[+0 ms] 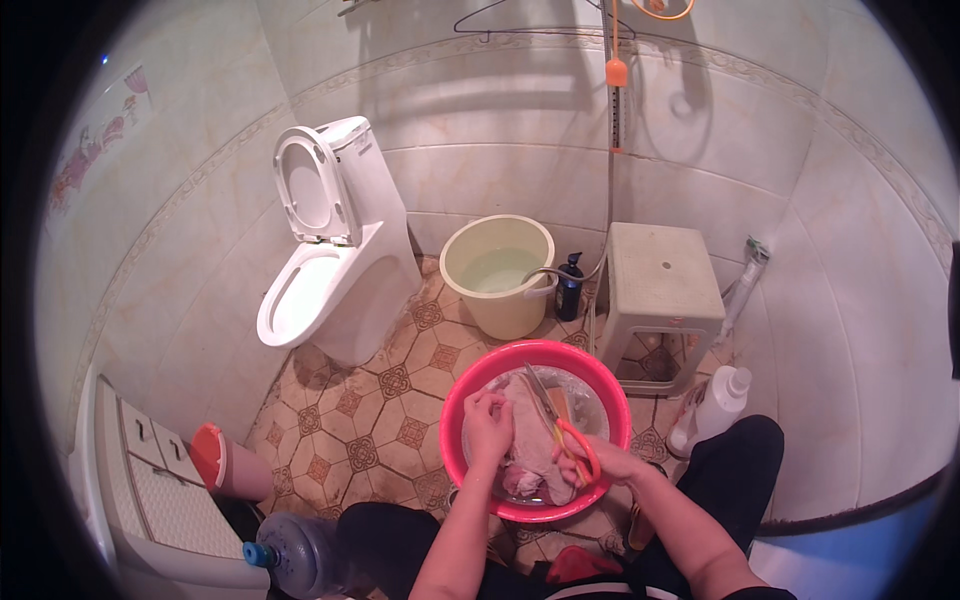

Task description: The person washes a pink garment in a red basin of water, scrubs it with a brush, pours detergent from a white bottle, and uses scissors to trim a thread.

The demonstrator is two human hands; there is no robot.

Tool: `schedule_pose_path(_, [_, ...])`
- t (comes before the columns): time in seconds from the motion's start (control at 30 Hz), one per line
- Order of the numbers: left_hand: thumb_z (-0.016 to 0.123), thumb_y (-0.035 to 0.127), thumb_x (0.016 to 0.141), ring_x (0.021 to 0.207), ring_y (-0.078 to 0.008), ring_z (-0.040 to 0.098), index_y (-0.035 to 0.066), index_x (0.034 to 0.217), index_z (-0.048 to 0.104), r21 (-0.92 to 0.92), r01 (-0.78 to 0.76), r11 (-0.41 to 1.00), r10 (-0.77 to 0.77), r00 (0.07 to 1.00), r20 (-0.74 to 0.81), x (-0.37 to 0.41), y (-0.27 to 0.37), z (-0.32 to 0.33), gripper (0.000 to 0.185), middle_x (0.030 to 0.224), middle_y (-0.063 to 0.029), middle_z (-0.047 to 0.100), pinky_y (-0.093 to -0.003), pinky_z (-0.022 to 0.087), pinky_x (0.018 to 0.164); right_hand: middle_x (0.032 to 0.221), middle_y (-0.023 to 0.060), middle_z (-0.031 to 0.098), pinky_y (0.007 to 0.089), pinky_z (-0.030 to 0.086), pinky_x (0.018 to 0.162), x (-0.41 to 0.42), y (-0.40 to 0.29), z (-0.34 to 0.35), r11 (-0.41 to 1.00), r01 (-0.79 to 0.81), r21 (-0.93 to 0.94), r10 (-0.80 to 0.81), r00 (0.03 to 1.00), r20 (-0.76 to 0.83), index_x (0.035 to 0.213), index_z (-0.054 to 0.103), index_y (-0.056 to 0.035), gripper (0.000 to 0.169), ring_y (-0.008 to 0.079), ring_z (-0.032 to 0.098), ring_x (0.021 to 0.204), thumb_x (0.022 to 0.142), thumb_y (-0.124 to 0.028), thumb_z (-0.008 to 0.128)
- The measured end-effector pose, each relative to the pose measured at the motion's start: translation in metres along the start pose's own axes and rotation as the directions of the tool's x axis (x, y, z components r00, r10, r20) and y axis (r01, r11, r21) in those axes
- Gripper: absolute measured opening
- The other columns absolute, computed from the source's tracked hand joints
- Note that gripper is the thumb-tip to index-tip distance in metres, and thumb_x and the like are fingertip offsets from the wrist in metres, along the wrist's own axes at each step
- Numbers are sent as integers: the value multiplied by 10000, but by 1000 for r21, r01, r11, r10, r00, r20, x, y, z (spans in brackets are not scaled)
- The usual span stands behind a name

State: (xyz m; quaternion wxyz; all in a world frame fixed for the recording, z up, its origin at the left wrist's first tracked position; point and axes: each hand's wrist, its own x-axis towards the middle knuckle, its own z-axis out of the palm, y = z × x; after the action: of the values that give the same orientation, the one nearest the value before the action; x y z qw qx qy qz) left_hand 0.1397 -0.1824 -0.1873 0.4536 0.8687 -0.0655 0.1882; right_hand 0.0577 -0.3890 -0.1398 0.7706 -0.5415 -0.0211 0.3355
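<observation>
A bright pink plastic basin [455, 469] stands on the tiled floor before me, with some water in it. A large pale piece of raw meat with skin [531, 429] lies inside, its reddish cut end towards me. My left hand [489, 429] has its fingers bent and pinched at the meat's left edge; the fingertips are partly hidden. In my right hand [577, 459] is a pair of scissors [561, 427] with orange-red and yellow handles. The blades point away from me over the meat. A flat tan piece [560, 405], its kind unclear, shows beside the blades.
Behind the basin stands a cream bucket [499, 313] of water with a hose in it. A dark pump bottle [569, 289], plastic stool [664, 270] and white bottle [718, 405] are rightward. Leftward are a toilet [367, 285], pink bin [244, 472] and large water bottle [304, 555].
</observation>
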Motion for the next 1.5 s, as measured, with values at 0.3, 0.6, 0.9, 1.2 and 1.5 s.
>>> schedule_pose_path(0.3, [658, 167, 855, 1117, -300, 514, 35, 921, 632, -211, 198, 957, -169, 974, 147, 2, -12, -7, 149, 1226, -174, 477, -352, 441, 941, 609, 52, 488, 273, 442, 503, -10, 18, 3, 963, -158, 218, 129, 981, 143, 943, 509, -15, 675, 156, 516, 529, 898, -676, 383])
schedule_pose_path(0.6, [662, 185, 863, 1174, -292, 458, 39, 929, 635, -311, 286, 906, -242, 955, 174, 2, -21, -4, 163, 1251, -178, 455, -351, 384, 989, 754, 69, 475, 277, 443, 614, -3, 22, 16, 923, -268, 277, 192, 943, 271, 955, 478, -10, 749, 165, 475, 658, 868, -733, 306])
schedule_pose_path(0.9, [661, 192, 868, 1197, -282, 427, 41, 911, 636, -377, 307, 874, -253, 950, 185, 2, -20, -1, 158, 1268, -170, 430, -345, 358, 999, 751, 79, 480, 308, 457, 622, 3, 21, 21, 931, -250, 267, 171, 943, 287, 943, 472, -34, 727, 185, 497, 656, 879, -732, 279])
schedule_pose_path(1.2, [623, 213, 908, 1214, -249, 417, 47, 926, 616, -356, 323, 877, -263, 942, 206, 2, -19, -4, 167, 1365, -148, 378, -333, 348, 1001, 747, 65, 445, 278, 410, 598, 2, 19, 28, 938, -264, 222, 193, 936, 296, 918, 442, -54, 756, 168, 447, 663, 854, -771, 211])
schedule_pose_path(1.5, [624, 194, 899, 1192, -277, 426, 58, 942, 602, -368, 292, 883, -226, 951, 211, 3, -17, -7, 145, 1361, -166, 349, -347, 371, 987, 658, 26, 405, 248, 367, 506, 17, 25, 38, 937, -198, 288, 155, 974, 166, 855, 422, -70, 705, 138, 410, 543, 866, -756, 264])
